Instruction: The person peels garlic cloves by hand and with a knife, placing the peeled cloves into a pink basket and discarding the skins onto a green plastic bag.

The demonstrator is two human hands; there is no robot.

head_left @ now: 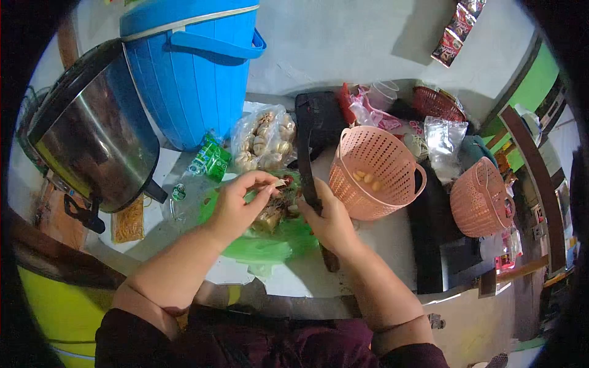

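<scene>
My left hand (242, 199) pinches a small pale piece (280, 183), perhaps a clove, above a green plastic bag (270, 242) that lies spread open with brownish bits on it. In my right hand (330, 221) is a long dark knife (305, 141), its blade pointing away from me and its wooden handle end showing below the palm. Just right of the knife, a pink perforated basket (374, 153) holds several pale yellow pieces (367, 178). A clear bag of garlic bulbs (264, 140) rests behind my left hand.
A tall blue bucket (187, 80) and a steel pot (101, 132) stand at the back left. A green packet (210, 158) lies by the garlic bag. Another pink basket (478, 202) sits at the right, near a clear plastic bag (443, 144) and a dark red basket (437, 104).
</scene>
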